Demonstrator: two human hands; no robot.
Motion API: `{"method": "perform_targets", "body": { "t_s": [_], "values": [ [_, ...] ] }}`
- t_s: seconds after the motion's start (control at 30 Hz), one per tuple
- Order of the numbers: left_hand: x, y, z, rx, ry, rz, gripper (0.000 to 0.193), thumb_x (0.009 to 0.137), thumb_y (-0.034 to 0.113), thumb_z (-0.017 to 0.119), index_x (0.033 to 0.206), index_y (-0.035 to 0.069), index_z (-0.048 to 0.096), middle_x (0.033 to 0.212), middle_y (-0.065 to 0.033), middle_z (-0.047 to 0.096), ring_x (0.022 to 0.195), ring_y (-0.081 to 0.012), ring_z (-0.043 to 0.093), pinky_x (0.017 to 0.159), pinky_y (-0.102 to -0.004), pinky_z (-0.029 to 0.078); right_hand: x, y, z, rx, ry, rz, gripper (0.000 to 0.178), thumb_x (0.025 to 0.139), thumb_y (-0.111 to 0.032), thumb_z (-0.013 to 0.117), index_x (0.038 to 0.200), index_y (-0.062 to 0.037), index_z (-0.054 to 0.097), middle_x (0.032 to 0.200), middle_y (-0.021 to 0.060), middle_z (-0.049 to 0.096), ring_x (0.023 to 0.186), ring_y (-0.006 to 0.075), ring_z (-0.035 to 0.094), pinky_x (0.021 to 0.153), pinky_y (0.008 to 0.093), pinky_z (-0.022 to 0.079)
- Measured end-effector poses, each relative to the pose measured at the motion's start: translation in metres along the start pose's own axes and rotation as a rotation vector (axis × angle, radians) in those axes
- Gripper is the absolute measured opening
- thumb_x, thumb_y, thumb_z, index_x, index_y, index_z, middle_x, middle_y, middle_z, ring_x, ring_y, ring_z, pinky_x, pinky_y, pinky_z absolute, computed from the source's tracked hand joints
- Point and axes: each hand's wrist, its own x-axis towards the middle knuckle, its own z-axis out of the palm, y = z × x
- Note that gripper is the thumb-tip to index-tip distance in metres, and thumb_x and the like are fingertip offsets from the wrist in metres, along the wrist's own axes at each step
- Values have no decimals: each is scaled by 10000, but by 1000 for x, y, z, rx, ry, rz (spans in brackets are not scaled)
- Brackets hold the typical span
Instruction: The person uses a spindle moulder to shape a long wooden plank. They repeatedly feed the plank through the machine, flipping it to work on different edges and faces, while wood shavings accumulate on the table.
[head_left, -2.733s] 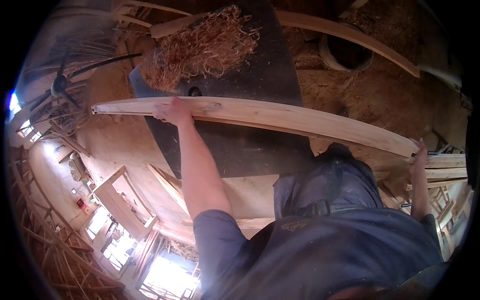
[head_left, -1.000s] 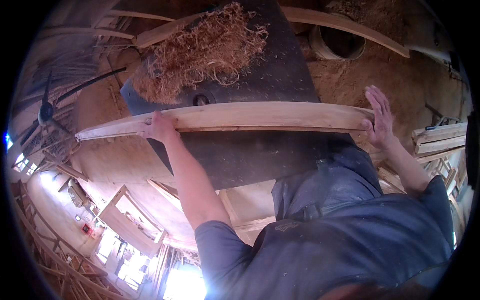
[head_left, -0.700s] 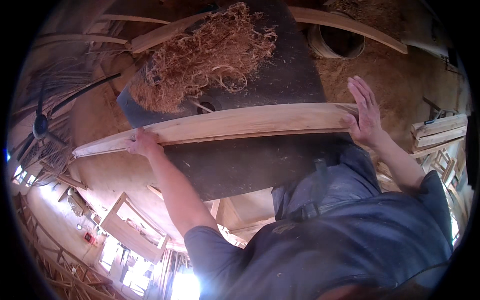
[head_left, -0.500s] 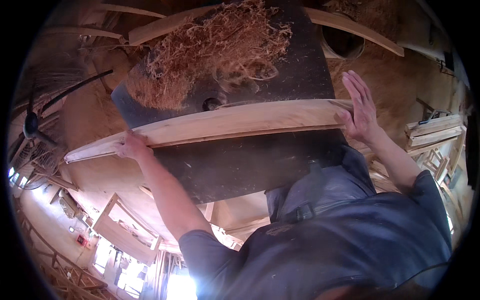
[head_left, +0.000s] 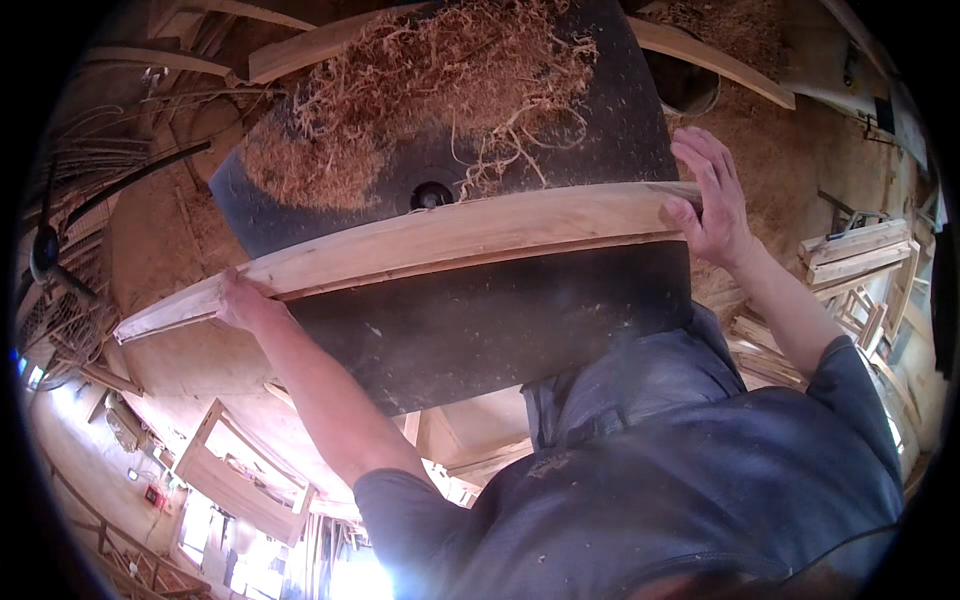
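A long pale wooden board (head_left: 470,225), with a step or groove along its near edge, lies across a dark machine table (head_left: 500,310). My left hand (head_left: 245,300) is closed around the board toward its left end, which juts past the table. At the other end my right hand (head_left: 718,205) rests against the board, thumb touching the wood. Its fingers are apart and stretch away past the far edge. Just beyond the board's far edge, a dark round spindle (head_left: 431,196) sits in a hole in the table. Fresh stringy shavings (head_left: 505,155) lie beside it.
A big heap of wood shavings (head_left: 400,95) covers the table's far part. Curved wooden pieces (head_left: 710,60) lie beyond it. Stacked timber (head_left: 858,250) stands at right, a fan (head_left: 48,250) at far left. Sawdust covers the floor (head_left: 790,180).
The board has shifted slightly left along with both hands. Loose shavings now show beside the spindle, where they were blurred before. My right fingers are more bent.
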Motion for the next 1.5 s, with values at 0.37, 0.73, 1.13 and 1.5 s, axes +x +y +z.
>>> {"method": "perform_targets", "body": {
  "t_s": [0.37,0.73,1.13,1.5],
  "values": [
    [-61,-31,-6,36,-143,95,466,866,77,672,1237,-129,481,1120,-215,618,892,-304,655,674,-448,563,-69,35,-33,35,-273,33,473,887,-428,637,1144,-32,613,1202,190,612,1099,425,582,933,519,467],
    [-160,-33,-64,428,197,532,574,884,148,698,1370,-54,471,1231,-250,599,1088,-342,603,911,-464,496,-114,9,-51,-46,-387,101,797,633,-137,787,1380,-67,517,1403,206,486,1291,425,479,1113,556,385],
    [-349,-40,-19,475,-1223,1180,171,834,27,640,999,48,682,912,-101,674,917,-310,614,843,-429,447,-138,4,-32,-151,-82,25,707,608,-53,690,1310,-78,608,1288,214,572,1189,424,556,1060,522,438],
    [-247,44,-88,-33,-131,498,288,984,72,556,1240,-59,574,1155,-197,631,1002,-268,647,874,-361,546,-133,5,-43,-72,-131,45,756,569,-78,750,1309,-67,597,1310,197,579,1202,403,567,1060,501,452]
  ]
}}
